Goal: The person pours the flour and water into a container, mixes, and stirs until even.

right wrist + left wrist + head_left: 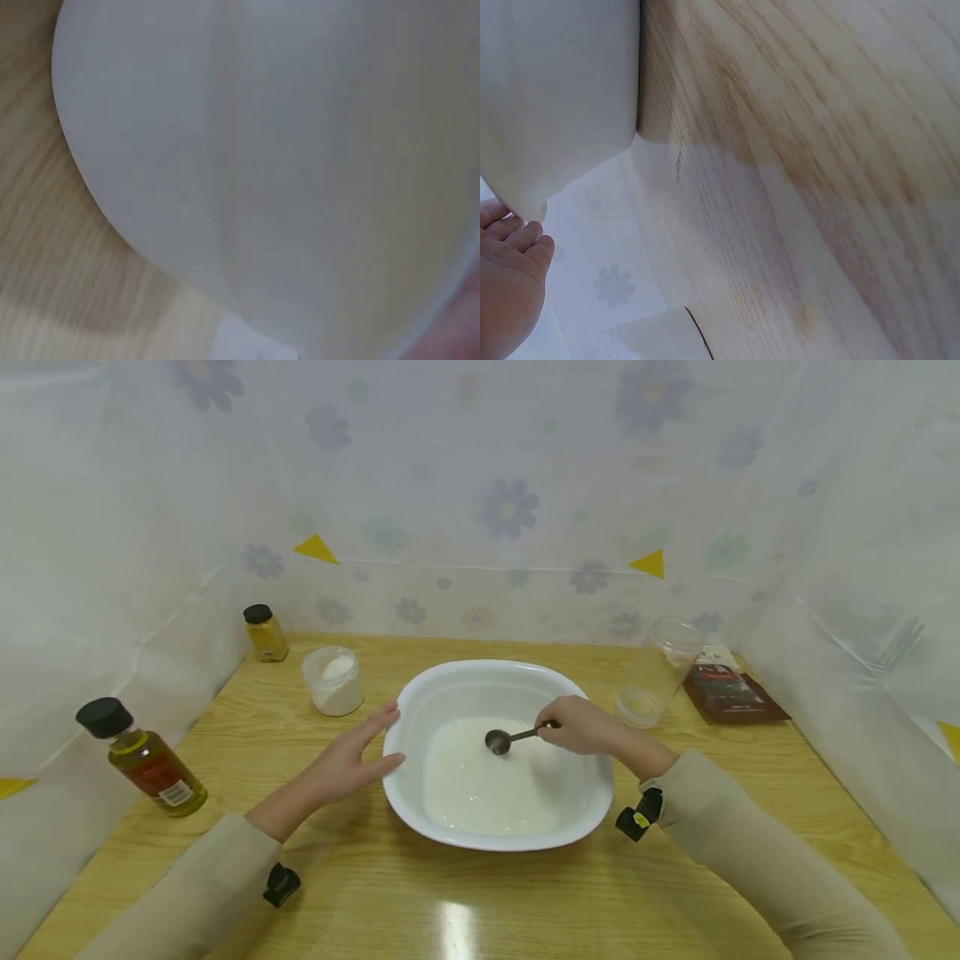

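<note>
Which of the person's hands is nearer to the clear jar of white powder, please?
The left hand, at the left rim of the white basin, just in front and right of the jar; the right hand holds the dark spoon over the basin, farther right.

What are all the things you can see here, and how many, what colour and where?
basin: 1, white, middle of table
liquid: one pool, milky white, in basin
spoon: 1, dark, over liquid
jar: 1, clear with white powder, left of basin
small bottle: 1, yellow, black cap, back left
large bottle: 1, yellowish with red label, black cap, left
cup: 1, clear, right of basin
packet: 1, brown, far right
triangles: 4, yellow, on sheeting
sheeting: whitish, flowered at back, around table
table: 1, wood-coloured, underneath
wrist devices: 2, black, at wrists
sleeves: 2, beige, on arms
left hand: 1, bare, at basin's rim
right hand: 1, bare, holding spoon
</note>
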{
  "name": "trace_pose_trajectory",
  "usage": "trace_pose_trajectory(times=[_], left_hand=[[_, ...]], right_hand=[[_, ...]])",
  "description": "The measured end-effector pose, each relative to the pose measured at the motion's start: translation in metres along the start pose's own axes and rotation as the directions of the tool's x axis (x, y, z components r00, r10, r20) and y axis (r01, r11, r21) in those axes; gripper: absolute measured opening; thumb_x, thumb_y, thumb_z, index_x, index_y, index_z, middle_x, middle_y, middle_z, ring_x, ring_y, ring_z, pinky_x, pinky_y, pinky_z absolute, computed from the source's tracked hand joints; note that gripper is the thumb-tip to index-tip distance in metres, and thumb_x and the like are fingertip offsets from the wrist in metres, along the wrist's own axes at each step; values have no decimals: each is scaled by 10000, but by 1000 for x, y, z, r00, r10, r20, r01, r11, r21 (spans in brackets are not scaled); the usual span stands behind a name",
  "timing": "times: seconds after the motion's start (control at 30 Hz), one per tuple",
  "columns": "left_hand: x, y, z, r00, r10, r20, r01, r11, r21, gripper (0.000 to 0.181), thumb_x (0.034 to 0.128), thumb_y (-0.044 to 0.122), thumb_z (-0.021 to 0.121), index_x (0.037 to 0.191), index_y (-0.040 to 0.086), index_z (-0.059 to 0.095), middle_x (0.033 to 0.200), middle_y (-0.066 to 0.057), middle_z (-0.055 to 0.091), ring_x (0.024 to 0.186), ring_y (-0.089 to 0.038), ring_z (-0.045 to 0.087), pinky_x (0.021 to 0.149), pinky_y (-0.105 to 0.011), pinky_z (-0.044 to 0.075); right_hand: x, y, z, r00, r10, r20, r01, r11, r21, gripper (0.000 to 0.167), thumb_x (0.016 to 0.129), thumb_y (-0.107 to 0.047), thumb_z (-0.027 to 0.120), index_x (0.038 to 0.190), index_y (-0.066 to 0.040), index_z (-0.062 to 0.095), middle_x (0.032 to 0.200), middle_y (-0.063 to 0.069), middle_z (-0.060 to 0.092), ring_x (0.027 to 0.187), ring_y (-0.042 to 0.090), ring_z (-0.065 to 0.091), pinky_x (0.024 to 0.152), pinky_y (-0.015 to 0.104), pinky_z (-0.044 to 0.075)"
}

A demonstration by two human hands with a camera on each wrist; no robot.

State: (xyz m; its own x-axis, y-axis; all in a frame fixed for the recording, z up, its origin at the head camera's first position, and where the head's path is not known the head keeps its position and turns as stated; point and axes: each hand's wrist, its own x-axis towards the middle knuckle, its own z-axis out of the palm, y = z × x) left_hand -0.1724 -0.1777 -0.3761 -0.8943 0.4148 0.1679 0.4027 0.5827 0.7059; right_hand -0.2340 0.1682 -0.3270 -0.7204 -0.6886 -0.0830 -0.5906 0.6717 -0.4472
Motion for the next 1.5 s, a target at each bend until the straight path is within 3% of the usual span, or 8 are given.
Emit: trace_pose_trajectory(times=[0.23,0.6,0.8,1.03,1.1,1.27,1.37,1.5], left_hand=[[0,-1,1,1000,18,-8,-18,1000,6,693,900,338,600,1423,-2,298,1490,-138,207,1342,-324,202,1048,-504,217],[0,0,0,1000,15,-5,-15,1000,4,691,902,337,598,1427,5,295,1492,-122,207,1348,-300,193,1053,-489,218],[0,-1,0,1000,14,-4,-14,1000,8,702,902,354,593,1432,11,286,1494,-134,202,1348,-304,189,1050,-495,221],[0,-1,0,1000,14,-5,-14,1000,14,701,903,358,590,1432,13,286,1493,-141,203,1347,-312,191,1047,-501,225],[0,0,-1,1000,14,-6,-14,1000,12,697,904,355,590,1432,14,288,1494,-135,204,1347,-308,191,1049,-496,224],[0,0,0,1000,1,-5,-1,1000,7,704,900,364,592,1432,16,289,1496,-122,201,1350,-302,186,1051,-494,219],[0,0,0,1000,5,-6,-5,1000,8,703,899,360,595,1428,6,294,1492,-134,206,1347,-316,190,1048,-504,218],[1,0,1,1000,8,-4,-8,1000,9,704,898,362,596,1427,7,296,1493,-127,208,1345,-318,196,1046,-504,222]], right_hand=[[9,-6,14,999,-43,6,42,993,108,193,919,-88,540,988,14,689,760,84,631,554,100,422,554,252,381],[5,-9,5,994,-21,106,16,999,47,175,893,-76,558,926,1,711,757,33,637,584,94,447,548,238,382],[7,-6,4,998,10,67,-13,999,41,193,912,-90,541,962,4,702,787,61,643,567,97,433,537,242,372],[2,-10,4,972,-32,234,0,990,138,186,905,-100,551,957,-31,714,809,60,655,601,86,436,566,228,371],[0,-7,-1,978,11,209,-32,995,96,183,902,-94,548,942,-23,711,799,68,647,596,101,431,563,241,366],[2,2,-5,994,107,35,-106,994,-18,182,906,-80,539,946,1,696,792,38,635,615,127,467,576,274,398],[4,2,2,998,51,27,-50,998,-30,185,913,-85,544,975,2,695,810,37,645,616,109,469,581,265,403],[-2,-3,8,982,-93,164,90,996,21,182,916,-109,560,994,-33,706,817,-24,648,603,60,451,567,226,390]])
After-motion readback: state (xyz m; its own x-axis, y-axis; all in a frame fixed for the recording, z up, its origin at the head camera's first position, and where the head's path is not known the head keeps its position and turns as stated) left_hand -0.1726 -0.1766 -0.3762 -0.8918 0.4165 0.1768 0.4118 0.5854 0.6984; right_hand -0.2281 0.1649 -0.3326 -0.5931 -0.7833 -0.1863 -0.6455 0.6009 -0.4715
